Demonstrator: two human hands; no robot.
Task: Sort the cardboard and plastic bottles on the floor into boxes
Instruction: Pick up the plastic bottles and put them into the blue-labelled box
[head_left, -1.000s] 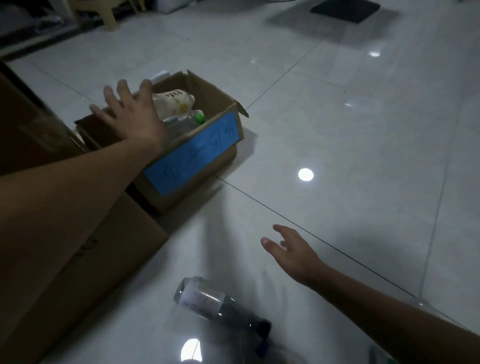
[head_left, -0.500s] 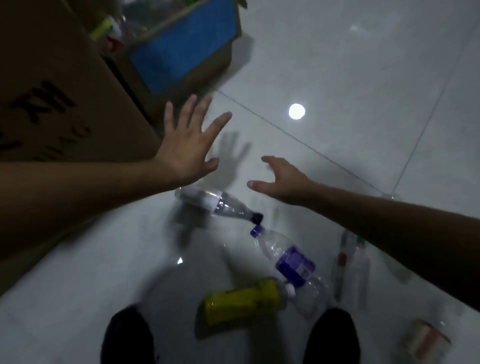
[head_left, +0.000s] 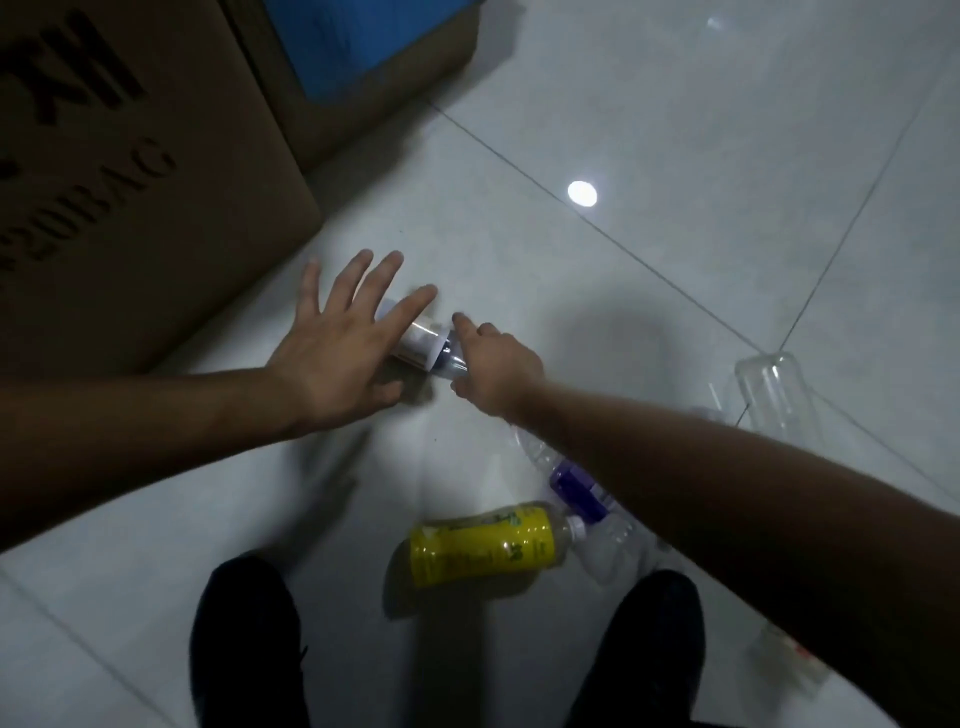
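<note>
Our right hand (head_left: 493, 364) now closes around the neck end of a clear bottle with a white label (head_left: 423, 345) that lies on the tiled floor (head_left: 675, 130). The thumb and the forefinger sit on both sides of the neck, but we cannot tell if the grip is already firm. Our left hand (head_left: 337, 358) is spread, all fingers apart, and it hovers over the base end of the same bottle; whether the palm touches it is hidden.

Half a second ago both hands were in the air above this bottle, and a second ago the left hand was at the box with the blue label (head_left: 363, 47). So we have come down from the box to the next bottle, and we judge that the pick is starting.

More work waits near our shoes: a yellow-labelled bottle (head_left: 485, 545), a purple-labelled bottle (head_left: 576, 486) partly under our right forearm, and a clear container (head_left: 774, 389) further right. The large cardboard box (head_left: 130, 208) stands just beside our left hand, and the blue-labelled box is behind it.
</note>
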